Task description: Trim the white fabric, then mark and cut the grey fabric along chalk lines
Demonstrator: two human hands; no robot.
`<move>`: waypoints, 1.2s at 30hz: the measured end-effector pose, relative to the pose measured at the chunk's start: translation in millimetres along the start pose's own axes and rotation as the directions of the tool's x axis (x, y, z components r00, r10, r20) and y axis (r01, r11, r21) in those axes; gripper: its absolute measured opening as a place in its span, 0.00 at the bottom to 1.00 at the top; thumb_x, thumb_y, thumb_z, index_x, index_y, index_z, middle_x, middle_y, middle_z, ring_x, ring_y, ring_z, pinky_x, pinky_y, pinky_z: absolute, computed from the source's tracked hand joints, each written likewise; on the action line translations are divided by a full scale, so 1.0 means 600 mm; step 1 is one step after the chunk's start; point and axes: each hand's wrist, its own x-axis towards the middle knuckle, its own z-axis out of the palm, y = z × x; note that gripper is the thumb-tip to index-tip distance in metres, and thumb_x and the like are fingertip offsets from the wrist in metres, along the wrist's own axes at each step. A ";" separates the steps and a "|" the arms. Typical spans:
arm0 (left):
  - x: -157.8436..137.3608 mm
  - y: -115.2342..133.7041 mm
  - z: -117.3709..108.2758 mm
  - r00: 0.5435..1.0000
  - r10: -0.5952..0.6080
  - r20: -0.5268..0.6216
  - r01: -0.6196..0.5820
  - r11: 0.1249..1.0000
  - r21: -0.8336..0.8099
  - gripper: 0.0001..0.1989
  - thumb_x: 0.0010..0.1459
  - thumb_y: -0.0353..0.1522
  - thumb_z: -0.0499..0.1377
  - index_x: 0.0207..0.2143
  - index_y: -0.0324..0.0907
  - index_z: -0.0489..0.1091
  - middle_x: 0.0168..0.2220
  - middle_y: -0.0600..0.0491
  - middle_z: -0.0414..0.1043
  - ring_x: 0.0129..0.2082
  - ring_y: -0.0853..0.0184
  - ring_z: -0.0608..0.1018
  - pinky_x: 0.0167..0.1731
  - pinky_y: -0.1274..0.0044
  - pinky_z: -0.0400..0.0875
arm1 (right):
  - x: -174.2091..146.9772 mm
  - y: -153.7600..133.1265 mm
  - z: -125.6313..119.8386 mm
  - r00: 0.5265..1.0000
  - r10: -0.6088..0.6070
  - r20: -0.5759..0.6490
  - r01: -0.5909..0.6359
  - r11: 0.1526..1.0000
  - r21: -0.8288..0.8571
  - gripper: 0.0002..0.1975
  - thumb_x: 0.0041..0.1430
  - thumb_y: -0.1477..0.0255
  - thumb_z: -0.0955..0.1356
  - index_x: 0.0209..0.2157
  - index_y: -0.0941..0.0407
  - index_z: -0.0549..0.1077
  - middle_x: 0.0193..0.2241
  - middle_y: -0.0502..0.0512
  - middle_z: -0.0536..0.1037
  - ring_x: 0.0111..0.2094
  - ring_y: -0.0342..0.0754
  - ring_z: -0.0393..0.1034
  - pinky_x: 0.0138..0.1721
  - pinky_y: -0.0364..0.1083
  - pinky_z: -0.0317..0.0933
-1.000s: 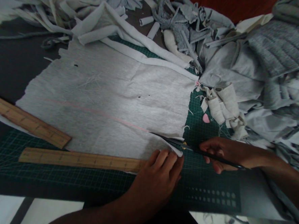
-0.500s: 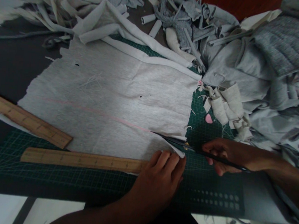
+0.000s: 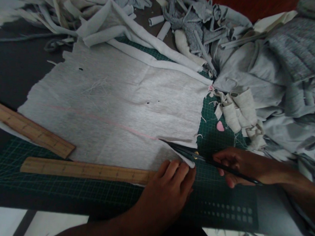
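A light grey knit fabric (image 3: 115,101) lies flat, with a thin pink line drawn across it. My right hand (image 3: 240,165) is closed around the handles of black scissors (image 3: 182,149). Their blades sit in a slit at the fabric's right side, the tips resting on the pink line. Below the slit, my left hand (image 3: 172,183) has its fingers curled on the fabric's near edge, beside the cut flap. That hand also covers the right end of a wooden ruler (image 3: 90,170) along the near edge.
Under the fabric is a green cutting mat (image 3: 213,118). A second wooden ruler (image 3: 31,128) lies aslant at the left. Pink chalk (image 3: 220,126) and rolled beige scraps (image 3: 232,112) lie right of the fabric. Heaped grey cloth (image 3: 251,66) fills the back and right.
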 end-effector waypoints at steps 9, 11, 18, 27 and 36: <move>0.001 -0.001 0.003 1.000 -0.002 -0.001 0.002 1.000 -0.010 0.19 0.74 0.36 0.58 0.61 0.37 0.70 0.51 0.50 0.76 0.50 0.59 0.72 0.51 0.69 0.69 | 0.001 -0.002 0.000 0.998 0.056 0.013 -0.055 0.998 -0.030 0.30 0.51 0.44 0.78 0.31 0.56 0.70 0.24 0.48 0.73 0.24 0.40 0.62 0.23 0.40 0.50; 0.000 -0.001 0.003 1.000 0.001 -0.005 -0.001 1.000 -0.010 0.19 0.73 0.36 0.58 0.61 0.37 0.71 0.50 0.50 0.77 0.50 0.59 0.73 0.51 0.68 0.69 | 0.001 -0.004 -0.001 0.998 0.052 0.023 -0.052 0.999 -0.010 0.31 0.54 0.41 0.75 0.31 0.56 0.71 0.25 0.50 0.75 0.23 0.39 0.61 0.22 0.39 0.49; 0.000 0.000 0.004 1.000 0.007 -0.002 -0.007 1.000 0.002 0.19 0.73 0.36 0.58 0.61 0.36 0.71 0.50 0.49 0.77 0.50 0.59 0.73 0.52 0.69 0.68 | 0.002 0.005 -0.001 0.998 0.046 0.052 -0.051 0.993 0.110 0.33 0.56 0.37 0.71 0.32 0.56 0.71 0.24 0.48 0.75 0.16 0.34 0.53 0.15 0.38 0.44; 0.001 0.002 0.001 1.000 0.001 -0.008 -0.001 1.000 -0.003 0.19 0.73 0.36 0.58 0.61 0.36 0.71 0.51 0.50 0.77 0.49 0.59 0.73 0.51 0.68 0.69 | 0.002 0.008 -0.006 0.997 0.012 0.079 -0.021 0.992 0.123 0.29 0.62 0.41 0.70 0.31 0.56 0.69 0.17 0.41 0.64 0.15 0.35 0.51 0.16 0.38 0.44; 0.000 0.000 0.005 0.999 0.000 -0.035 0.000 1.000 0.001 0.19 0.72 0.36 0.60 0.61 0.37 0.71 0.51 0.51 0.77 0.50 0.59 0.72 0.51 0.68 0.68 | 0.004 -0.004 -0.003 0.996 0.065 0.058 -0.070 0.995 0.077 0.31 0.57 0.40 0.72 0.30 0.55 0.68 0.20 0.44 0.69 0.15 0.35 0.52 0.15 0.38 0.43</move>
